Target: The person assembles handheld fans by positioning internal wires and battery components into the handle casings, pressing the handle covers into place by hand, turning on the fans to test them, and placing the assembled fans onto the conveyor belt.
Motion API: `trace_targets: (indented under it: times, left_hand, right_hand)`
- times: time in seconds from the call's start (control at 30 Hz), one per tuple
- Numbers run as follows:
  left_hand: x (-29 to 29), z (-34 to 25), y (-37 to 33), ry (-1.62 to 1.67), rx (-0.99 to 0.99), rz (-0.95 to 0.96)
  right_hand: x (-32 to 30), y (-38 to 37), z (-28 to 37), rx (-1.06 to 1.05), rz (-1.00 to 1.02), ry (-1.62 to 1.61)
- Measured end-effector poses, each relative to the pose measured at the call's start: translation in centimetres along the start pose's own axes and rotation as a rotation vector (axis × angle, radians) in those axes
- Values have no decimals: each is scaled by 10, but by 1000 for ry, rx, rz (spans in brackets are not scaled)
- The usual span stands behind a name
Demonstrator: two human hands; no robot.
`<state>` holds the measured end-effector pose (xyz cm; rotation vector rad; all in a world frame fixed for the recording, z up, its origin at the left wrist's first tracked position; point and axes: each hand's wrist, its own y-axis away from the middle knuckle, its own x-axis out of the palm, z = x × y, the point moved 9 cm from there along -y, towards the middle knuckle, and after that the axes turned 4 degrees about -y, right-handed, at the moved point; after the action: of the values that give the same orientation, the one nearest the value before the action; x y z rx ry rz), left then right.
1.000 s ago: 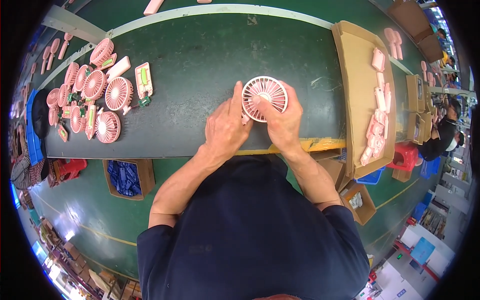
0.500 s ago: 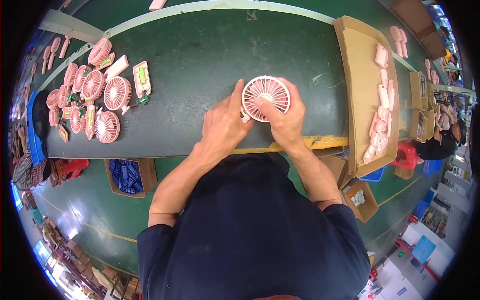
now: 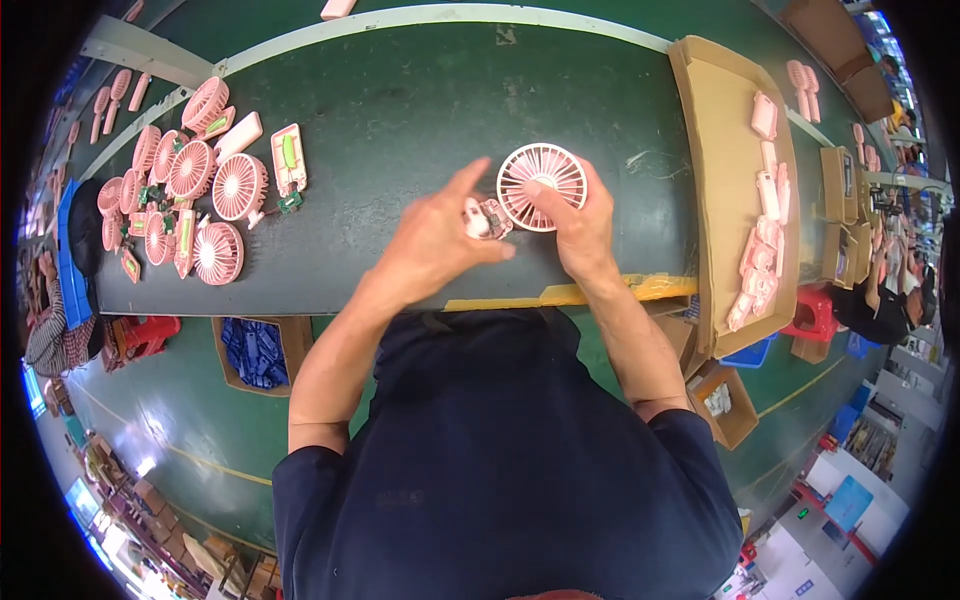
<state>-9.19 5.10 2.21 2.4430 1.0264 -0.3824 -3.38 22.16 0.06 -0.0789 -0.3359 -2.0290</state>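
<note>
A round pink fan head [image 3: 541, 188] with a pale rim and spoked grille is held over the near part of the workbench. My right hand [image 3: 584, 222] grips its right side, thumb pressed on the grille's middle and fingers behind it. At the fan's lower left sits a small pale pink piece [image 3: 485, 219] with dark bits, next to the rim; whether it is joined to the fan I cannot tell. My left hand [image 3: 430, 243] stands around that piece, thumb and forefinger spread apart, slightly blurred.
Several pink fan heads [image 3: 239, 187] lie heaped on the dark green workbench [image 3: 400, 110] at left, beside an opened handle shell [image 3: 288, 160] with a green insert. A cardboard tray [image 3: 720, 200] holding pink casing parts [image 3: 762, 245] stands at right. Below is a box of blue packets [image 3: 255, 350].
My left hand has come off the fan and opened, uncovering the small piece. The fan has shifted slightly right and away from me in my right hand.
</note>
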Motion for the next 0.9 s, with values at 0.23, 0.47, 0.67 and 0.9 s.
trace_targets:
  times: [0.23, 0.47, 0.67, 0.9]
  left_hand:
    - [-61, -18, 9, -184, 354, -442]
    - [15, 14, -7, 168, 13, 246]
    - [56, 40, 0, 609, -166, 383]
    - [69, 47, 9, 986, -283, 285]
  right_hand:
    - [-4, -13, 6, 15, 59, -18]
    - [4, -26, 4, 62, 175, 39]
    - [14, -34, 1, 115, 373, 256]
    - [37, -7, 76, -851, 148, 991]
